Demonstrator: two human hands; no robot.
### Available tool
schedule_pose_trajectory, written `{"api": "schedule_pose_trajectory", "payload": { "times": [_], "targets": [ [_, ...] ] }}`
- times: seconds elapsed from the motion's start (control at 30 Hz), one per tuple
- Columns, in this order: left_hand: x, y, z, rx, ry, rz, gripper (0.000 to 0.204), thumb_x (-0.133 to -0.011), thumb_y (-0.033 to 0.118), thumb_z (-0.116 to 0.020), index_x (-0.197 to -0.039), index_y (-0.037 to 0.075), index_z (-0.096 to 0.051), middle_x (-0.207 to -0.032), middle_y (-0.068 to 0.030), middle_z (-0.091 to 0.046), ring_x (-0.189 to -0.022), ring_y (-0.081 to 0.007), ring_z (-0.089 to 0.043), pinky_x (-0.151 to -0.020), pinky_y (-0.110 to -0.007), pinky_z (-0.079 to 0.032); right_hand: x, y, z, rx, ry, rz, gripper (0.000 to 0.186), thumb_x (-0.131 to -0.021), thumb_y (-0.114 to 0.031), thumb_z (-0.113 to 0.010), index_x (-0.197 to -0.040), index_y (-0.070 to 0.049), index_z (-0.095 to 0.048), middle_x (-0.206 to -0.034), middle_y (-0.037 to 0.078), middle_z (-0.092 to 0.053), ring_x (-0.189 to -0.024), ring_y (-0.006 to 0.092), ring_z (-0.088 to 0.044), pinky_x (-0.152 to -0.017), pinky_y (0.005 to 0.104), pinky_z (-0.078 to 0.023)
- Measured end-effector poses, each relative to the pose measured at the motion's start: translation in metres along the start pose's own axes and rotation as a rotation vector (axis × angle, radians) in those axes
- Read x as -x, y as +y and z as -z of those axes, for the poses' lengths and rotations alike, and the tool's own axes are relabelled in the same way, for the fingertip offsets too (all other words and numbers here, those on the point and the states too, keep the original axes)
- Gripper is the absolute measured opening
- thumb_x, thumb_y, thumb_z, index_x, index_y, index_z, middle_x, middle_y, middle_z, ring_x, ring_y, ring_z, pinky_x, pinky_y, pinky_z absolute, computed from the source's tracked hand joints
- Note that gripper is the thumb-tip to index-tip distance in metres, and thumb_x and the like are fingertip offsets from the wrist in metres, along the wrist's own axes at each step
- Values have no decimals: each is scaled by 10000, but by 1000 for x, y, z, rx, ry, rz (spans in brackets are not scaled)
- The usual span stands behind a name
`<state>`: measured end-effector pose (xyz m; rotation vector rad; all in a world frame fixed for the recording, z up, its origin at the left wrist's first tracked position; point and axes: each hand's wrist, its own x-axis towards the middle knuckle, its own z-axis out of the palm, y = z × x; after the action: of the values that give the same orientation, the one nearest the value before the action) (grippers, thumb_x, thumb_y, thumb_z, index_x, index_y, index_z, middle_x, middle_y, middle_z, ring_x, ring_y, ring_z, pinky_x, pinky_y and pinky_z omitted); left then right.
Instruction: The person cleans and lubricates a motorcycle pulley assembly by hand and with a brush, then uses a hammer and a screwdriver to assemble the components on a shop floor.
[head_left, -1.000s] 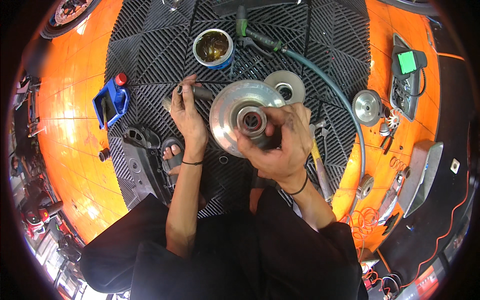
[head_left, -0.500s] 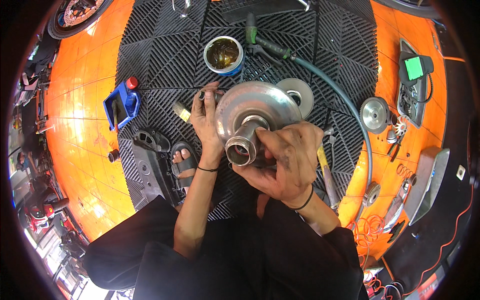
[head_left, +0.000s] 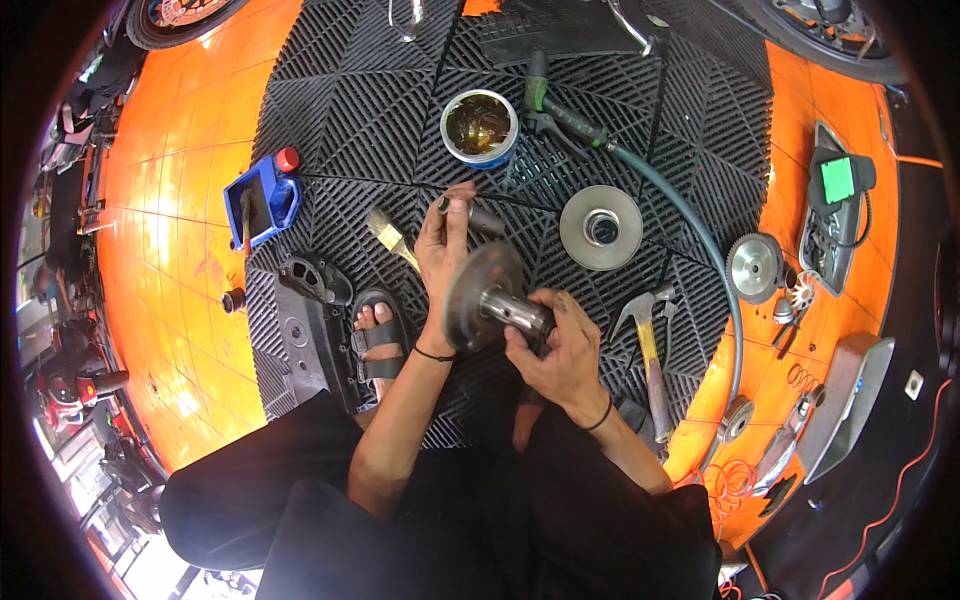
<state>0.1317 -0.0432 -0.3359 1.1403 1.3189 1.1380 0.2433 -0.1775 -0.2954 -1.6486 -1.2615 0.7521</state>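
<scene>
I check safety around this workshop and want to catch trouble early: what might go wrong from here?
The right hand holds the metal disc by its tube; if that grip slipped, the disc might land near the bare toes in the open sandal.
The left hand holds a small dark cylinder, which a fumble could drop onto the mat.
The tub stands open just beyond the left hand, so a knock might tip it.

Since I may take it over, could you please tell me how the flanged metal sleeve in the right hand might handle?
Being metal, the flanged sleeve is probably rigid and heavy for its size. Its smooth, shiny barrel may feel slippery, and its round flange could let it roll if laid sideways.
</scene>
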Motion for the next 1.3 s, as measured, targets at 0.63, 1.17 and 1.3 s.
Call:
{"api": "schedule_pose_trajectory", "payload": {
  "times": [0.63,1.17,1.3],
  "targets": [
    [-8,35,6,-281,-187,-315,315,-825,224,-833,-1089,63,-772,-1105,-74,-578,-1048,-242,-548,-947,-371,-463,-49,117,-45,-295,-64,24,328,-796,1,-732,-1120,39,-697,-1090,177,-741,-998,303,-728,-884,374,-553],
    [12,-17,8,-636,-414,-503,375,-700,289,-874,-1057,190,-812,-1423,-84,-550,-1328,-358,-434,-1126,-503,-346,-37,134,-49,-308,-79,-106,403,-806,-68,-782,-1183,23,-671,-1103,153,-746,-1033,274,-721,-922,383,-542],
    [13,-29,11,-693,-418,-541,400,-690,265,-885,-1075,185,-810,-1437,-86,-544,-1339,-364,-439,-1119,-510,-354,-39,131,-48,-307,-101,-130,438,-804,-79,-787,-1210,20,-654,-1126,156,-736,-1061,283,-714,-932,387,-543]
  ]
}}
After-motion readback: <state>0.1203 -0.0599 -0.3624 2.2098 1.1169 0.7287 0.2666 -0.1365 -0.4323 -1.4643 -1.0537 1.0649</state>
